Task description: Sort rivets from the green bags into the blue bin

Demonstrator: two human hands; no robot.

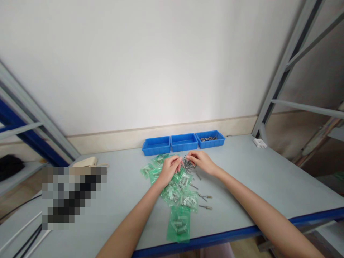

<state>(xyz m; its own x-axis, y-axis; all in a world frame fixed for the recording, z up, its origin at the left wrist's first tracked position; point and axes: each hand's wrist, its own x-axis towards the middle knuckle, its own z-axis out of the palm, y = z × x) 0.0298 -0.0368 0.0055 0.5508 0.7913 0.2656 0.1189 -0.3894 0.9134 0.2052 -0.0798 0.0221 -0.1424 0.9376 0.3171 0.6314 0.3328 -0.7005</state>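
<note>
My left hand (171,168) is over the green plastic bags (178,225), its fingers curled and pressed together; whatever they hold is too small to make out. To its right, my right hand (200,160) pinches at the edge of a pile of thin metal pieces (188,165) that look like blind rivets. Its fingertips hide what is between them. Several of the bags lie in a heap with small cylindrical metal parts inside. Loose rivet-like pieces (206,207) are scattered right of the bags.
Three blue bins stand in a row by the wall; the right bin (211,144) contains small metal pieces. A white box-like object (259,143) sits at the table's right rear. Further left are a beige object (85,162), a blurred-out patch and cables. Metal frames flank the table (242,157).
</note>
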